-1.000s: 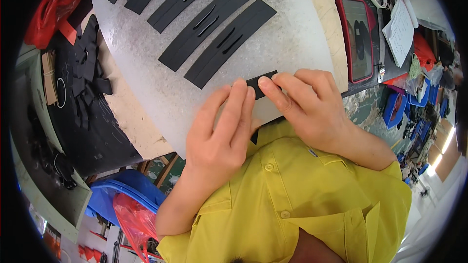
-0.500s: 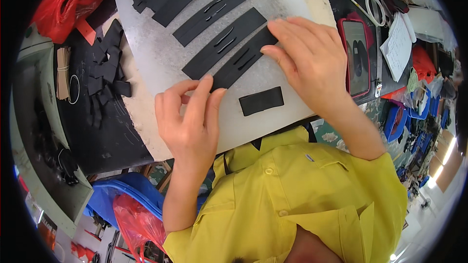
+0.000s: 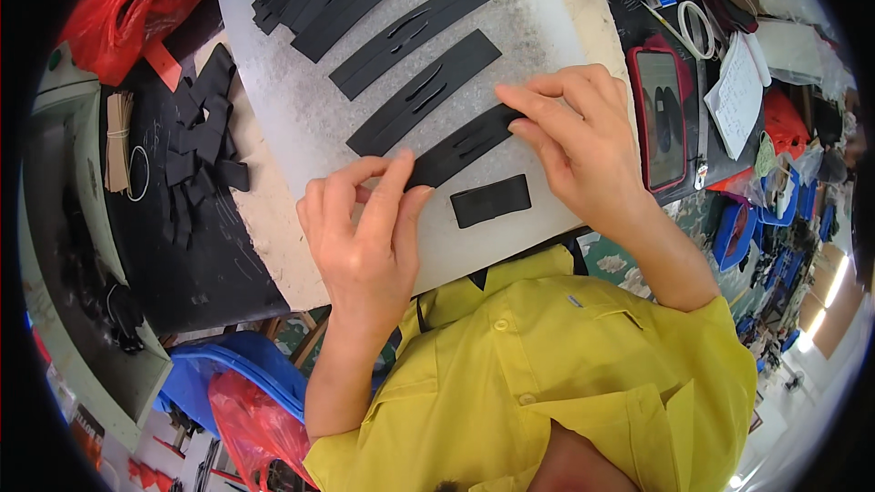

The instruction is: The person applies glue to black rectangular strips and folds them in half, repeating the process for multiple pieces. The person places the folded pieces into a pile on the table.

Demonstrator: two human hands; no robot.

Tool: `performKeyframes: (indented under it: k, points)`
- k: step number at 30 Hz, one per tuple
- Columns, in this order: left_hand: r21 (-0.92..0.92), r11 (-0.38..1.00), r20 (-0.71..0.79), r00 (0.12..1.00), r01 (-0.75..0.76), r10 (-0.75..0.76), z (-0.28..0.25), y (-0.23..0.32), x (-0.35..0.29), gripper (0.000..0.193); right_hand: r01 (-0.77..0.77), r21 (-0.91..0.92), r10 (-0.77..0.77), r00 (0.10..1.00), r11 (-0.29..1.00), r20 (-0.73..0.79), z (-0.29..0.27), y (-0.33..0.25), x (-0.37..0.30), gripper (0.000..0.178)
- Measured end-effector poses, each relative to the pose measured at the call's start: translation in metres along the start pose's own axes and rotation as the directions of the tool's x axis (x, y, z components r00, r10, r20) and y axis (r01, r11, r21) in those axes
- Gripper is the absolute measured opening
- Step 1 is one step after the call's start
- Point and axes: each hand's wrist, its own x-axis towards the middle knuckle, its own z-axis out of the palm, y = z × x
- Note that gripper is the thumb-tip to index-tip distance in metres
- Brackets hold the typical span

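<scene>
Illegible handwriting on white paper (image 3: 732,96)

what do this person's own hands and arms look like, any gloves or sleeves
The left hand and right hand are bare, with no gloves, rings or watch showing. The left forearm and right forearm are uncovered too. Short yellow sleeves end near the elbows, part of a yellow shirt with matching buttons.

A coiled white cord (image 3: 709,33) lies near handwritten papers (image 3: 734,93), a red bag (image 3: 258,424) against a blue bin (image 3: 205,369).
</scene>
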Motion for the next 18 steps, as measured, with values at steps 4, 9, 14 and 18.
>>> performKeyframes:
  k: [4, 9, 14, 18]
  points:
    - [-0.009, 1.0, 0.021, 1.0, 0.01, -0.01, -0.002, 0.002, 0.001, 0.03, -0.029, 0.038, 0.028, 0.999, 0.999, 0.029, -0.013, -0.002, 0.006, 0.023]
    - [-0.18, 0.979, 0.044, 0.995, 0.095, -0.088, -0.003, 0.009, 0.004, 0.018, -0.18, 0.17, 0.155, 0.976, 0.969, 0.151, -0.02, -0.007, 0.001, 0.015]
    - [-0.246, 0.969, -0.094, 0.995, 0.017, -0.042, 0.019, 0.02, 0.014, 0.023, 0.014, -0.006, -0.013, 0.994, 1.0, 0.109, -0.008, -0.025, 0.006, 0.021]
    - [-0.243, 0.965, -0.046, 0.995, -0.094, 0.085, 0.016, 0.012, 0.013, 0.026, 0.116, 0.175, -0.118, 0.993, 0.978, -0.001, -0.002, -0.011, -0.015, 0.039]
